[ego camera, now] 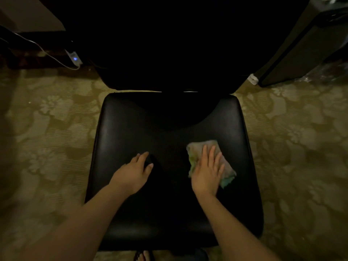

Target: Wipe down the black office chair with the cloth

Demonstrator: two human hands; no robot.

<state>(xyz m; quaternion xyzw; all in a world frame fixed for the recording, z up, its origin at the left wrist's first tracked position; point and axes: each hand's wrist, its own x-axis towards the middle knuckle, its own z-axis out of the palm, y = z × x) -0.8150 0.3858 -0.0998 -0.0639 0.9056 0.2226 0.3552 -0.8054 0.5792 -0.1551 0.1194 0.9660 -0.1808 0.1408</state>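
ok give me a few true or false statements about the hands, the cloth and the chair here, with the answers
1. The right hand lies flat on the cloth. True.
2. The cloth lies on the backrest. False: it lies on the chair seat, on its right half.
3. The left hand holds a second cloth. False: it rests bare on the seat, nothing in it.
4. The floor around the chair has a floral pattern. True.
5. The two hands touch each other. False: they are apart, with bare seat between them.
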